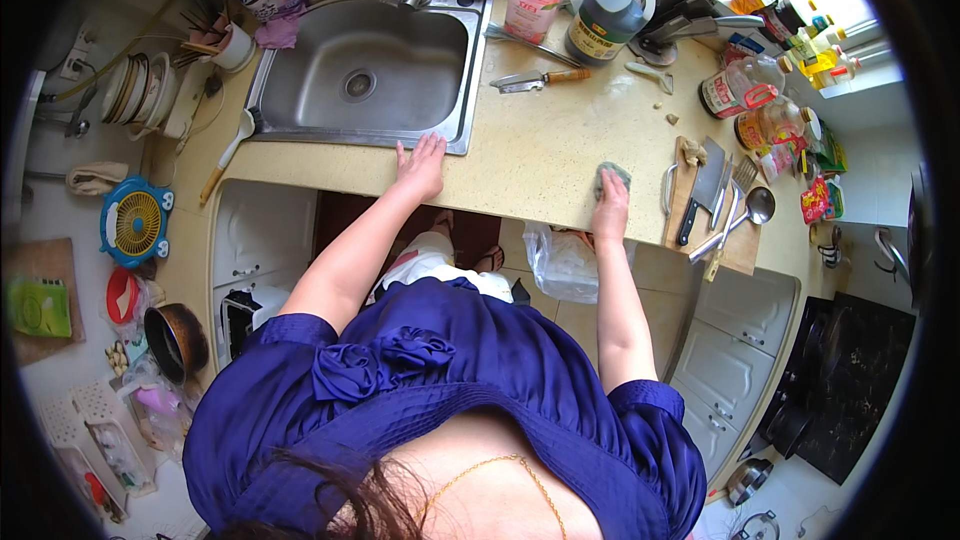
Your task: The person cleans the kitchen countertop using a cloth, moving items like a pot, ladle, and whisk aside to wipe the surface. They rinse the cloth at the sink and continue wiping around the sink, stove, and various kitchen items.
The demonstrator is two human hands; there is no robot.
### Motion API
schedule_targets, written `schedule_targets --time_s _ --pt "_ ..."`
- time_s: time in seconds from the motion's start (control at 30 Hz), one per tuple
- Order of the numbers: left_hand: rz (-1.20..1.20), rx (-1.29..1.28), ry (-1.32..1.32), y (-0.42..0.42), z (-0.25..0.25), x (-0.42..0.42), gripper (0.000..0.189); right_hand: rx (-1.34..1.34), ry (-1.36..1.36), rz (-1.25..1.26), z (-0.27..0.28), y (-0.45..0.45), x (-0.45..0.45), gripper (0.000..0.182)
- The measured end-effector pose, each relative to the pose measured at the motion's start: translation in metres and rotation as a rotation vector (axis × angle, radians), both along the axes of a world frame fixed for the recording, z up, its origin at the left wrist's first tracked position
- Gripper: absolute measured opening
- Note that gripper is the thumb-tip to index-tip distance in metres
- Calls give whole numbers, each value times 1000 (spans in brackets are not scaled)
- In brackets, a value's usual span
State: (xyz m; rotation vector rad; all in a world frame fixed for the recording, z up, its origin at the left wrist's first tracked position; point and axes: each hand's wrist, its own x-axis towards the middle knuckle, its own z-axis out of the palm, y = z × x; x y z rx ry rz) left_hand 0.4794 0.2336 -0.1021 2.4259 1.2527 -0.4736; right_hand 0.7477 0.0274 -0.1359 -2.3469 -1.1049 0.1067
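Observation:
My left hand (423, 167) rests with its fingers apart on the front rim of the stainless steel sink (461, 120), near its right corner. Nothing is held in it. Under the fingers of my right hand (613, 202) is a grey-green cloth or scouring pad (615, 172), pressed on the pale speckled countertop (540, 157). The pad is partly covered by the fingers, and whether they grip it I cannot tell. Behind, a wooden-handled knife or peeler (541, 80) lies on the counter, with a pale green peeler (651, 75) to its right.
At the right, a wooden cutting board (739, 255) bears a cleaver (707, 176), a ladle (760, 205) and other utensils. A pink pump bottle (534, 4) and a large jug (611, 15) stand at the back. A white spatula (234, 146) lies left of the sink. A plastic bag (559, 270) hangs below the counter's edge.

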Motion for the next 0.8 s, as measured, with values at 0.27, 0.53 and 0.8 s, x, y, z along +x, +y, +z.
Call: schedule_targets --time_s 0.27,0.53,0.8 --pt "9 67 -301 24 8 18 49 33 200 46 20 58 -56 35" --pt "-88 -71 -280 49 5 39 54 72 156 333 11 143 -109 34" --pt "-157 -149 -192 54 4 60 69 -18 110 140 16 93 -59 32"
